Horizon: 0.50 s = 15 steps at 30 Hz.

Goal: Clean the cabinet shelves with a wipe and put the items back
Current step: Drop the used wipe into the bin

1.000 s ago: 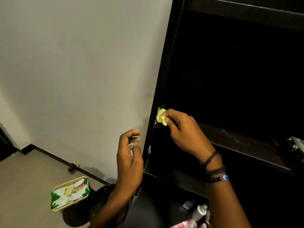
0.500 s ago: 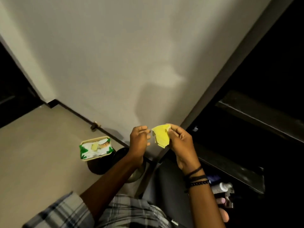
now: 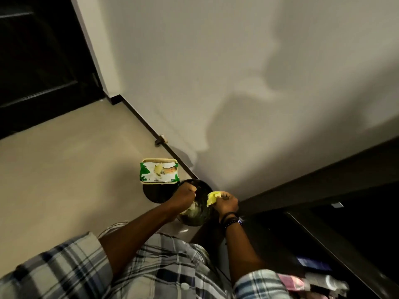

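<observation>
On the floor by the wall's foot lies the wipe packet (image 3: 159,173). The left hand (image 3: 185,194), fingers curled tight, sits at the rim of the black bin (image 3: 195,221); whether it grips anything I cannot tell. The right hand (image 3: 226,204) pinches the crumpled yellow wipe (image 3: 212,198) above the bin, beside the dark cabinet (image 3: 302,201).

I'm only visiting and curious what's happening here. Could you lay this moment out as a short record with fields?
place: floor corner beside a dark cabinet
right hand: pinches a crumpled yellow wipe above the bin
left hand: fingers curled, at the bin's rim; unclear whether it grips anything
bin: dark, round, open, with pale scraps inside
wipe pack: green and white, just beyond the bin
likely step: probably throwing the wipe away
</observation>
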Motion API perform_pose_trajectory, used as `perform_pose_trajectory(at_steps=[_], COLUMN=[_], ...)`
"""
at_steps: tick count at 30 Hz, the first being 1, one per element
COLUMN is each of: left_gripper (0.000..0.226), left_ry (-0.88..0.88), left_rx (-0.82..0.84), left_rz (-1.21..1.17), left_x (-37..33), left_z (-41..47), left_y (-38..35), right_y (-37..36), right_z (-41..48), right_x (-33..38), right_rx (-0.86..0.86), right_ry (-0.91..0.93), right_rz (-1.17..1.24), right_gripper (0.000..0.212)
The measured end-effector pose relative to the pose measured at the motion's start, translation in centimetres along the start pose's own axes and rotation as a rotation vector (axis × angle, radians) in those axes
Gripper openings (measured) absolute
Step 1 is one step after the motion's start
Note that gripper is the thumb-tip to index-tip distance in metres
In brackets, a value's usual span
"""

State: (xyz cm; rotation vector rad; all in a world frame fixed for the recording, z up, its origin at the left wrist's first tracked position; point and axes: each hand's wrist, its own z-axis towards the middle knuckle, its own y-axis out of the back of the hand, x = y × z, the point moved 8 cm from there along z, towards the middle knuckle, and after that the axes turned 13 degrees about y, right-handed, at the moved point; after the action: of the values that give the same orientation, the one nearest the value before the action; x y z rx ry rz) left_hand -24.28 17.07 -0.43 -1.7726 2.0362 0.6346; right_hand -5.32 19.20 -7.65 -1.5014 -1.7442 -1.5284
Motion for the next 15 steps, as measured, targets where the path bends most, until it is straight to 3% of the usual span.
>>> perform_pose_trajectory(at_steps=[3,6,10,15], left_gripper=[0.025,0.008,0.030,0.015], left_ry=[-0.032,-0.038,0.001,-0.032], left_rx=[0.018,0.056,-0.018,0.038], left_rz=[-0.006,0.047,0.064,0.166], left_x=[0.2,1.0,2.2,1.9], left_z=[-0.1,0.0,1.5,1.5], left_y=[1.6,2.7,4.1,1.2], right_y=[-2.9,-4.1,-4.8,-3.7], right_z=[5.0,6.2,4.1,-1.4], right_x=[-4.4,-6.0,-6.8,-6.5], right_rx=[0.070,0.141,0.183,0.122], right_ry=[0.012,-0.042,-0.075,-0.132], right_rz=[-0.007,-0.052,-0.006,0.110], right_gripper=[0.020,0.058,0.058,0.058])
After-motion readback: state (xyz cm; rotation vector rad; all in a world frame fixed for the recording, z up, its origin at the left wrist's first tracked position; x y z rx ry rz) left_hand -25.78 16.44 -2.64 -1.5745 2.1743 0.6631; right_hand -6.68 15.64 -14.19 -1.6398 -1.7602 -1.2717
